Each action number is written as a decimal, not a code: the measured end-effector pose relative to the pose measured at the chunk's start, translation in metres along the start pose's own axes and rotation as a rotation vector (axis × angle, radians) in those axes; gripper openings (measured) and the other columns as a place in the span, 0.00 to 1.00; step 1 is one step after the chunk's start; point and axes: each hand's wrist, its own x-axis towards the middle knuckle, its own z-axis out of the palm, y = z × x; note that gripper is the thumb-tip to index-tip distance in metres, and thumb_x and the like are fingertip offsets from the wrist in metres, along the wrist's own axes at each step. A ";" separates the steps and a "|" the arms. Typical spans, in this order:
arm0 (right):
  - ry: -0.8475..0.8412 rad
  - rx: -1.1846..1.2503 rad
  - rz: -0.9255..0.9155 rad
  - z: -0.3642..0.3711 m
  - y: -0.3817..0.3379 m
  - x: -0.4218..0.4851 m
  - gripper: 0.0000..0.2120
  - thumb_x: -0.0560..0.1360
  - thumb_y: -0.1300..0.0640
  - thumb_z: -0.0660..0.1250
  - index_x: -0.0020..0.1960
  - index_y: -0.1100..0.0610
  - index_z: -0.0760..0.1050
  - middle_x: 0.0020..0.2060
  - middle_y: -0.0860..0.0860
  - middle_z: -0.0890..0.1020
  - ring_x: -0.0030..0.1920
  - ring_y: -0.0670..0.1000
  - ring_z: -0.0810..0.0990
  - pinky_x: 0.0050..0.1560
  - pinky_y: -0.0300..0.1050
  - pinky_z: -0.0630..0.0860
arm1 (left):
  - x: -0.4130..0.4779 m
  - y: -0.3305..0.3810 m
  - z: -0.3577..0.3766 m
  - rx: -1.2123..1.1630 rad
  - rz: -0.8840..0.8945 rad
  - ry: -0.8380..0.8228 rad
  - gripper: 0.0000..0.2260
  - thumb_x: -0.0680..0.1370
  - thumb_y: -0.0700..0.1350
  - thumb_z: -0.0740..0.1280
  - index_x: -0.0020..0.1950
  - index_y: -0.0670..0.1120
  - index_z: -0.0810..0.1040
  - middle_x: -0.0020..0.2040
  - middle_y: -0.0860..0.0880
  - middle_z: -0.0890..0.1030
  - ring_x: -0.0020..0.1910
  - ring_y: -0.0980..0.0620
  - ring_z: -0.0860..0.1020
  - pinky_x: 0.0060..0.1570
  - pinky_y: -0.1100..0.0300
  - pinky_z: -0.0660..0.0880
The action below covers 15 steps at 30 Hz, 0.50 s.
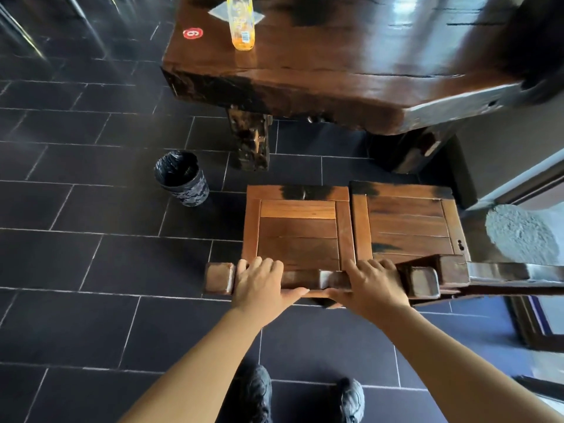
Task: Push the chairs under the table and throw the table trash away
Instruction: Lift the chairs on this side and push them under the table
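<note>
Wood table (335, 71) at far side, thick slab top. Two wood chairs on its near side, seats not under the top: L chair (297, 230) and R chair (409, 221), side by side. L hand (262, 282) and R hand (372, 285) both grip L chair's back rail, fingers curled over the top, thumbs on near side. Bin (183, 178) w/ black liner on floor (91, 254) left of chairs, contents can't tell. Bottle (242, 22) w/ a little orange liquid stands on table's far-left part, paper napkin (218, 12) at its base.
</note>
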 end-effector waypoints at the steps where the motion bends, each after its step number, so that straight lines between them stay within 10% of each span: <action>1: 0.015 0.006 0.003 0.003 0.000 0.001 0.40 0.63 0.22 0.49 0.55 0.51 0.76 0.52 0.52 0.82 0.58 0.57 0.79 0.62 0.59 0.67 | 0.002 0.001 -0.002 -0.007 -0.012 0.013 0.32 0.71 0.76 0.52 0.49 0.50 0.76 0.49 0.52 0.80 0.52 0.48 0.76 0.58 0.47 0.67; 15: -0.079 0.039 0.022 0.000 0.000 0.007 0.38 0.65 0.21 0.53 0.53 0.51 0.77 0.54 0.47 0.83 0.59 0.52 0.78 0.63 0.52 0.66 | 0.005 0.000 0.003 0.049 -0.061 0.000 0.38 0.67 0.80 0.47 0.47 0.49 0.78 0.46 0.52 0.80 0.48 0.48 0.76 0.54 0.48 0.69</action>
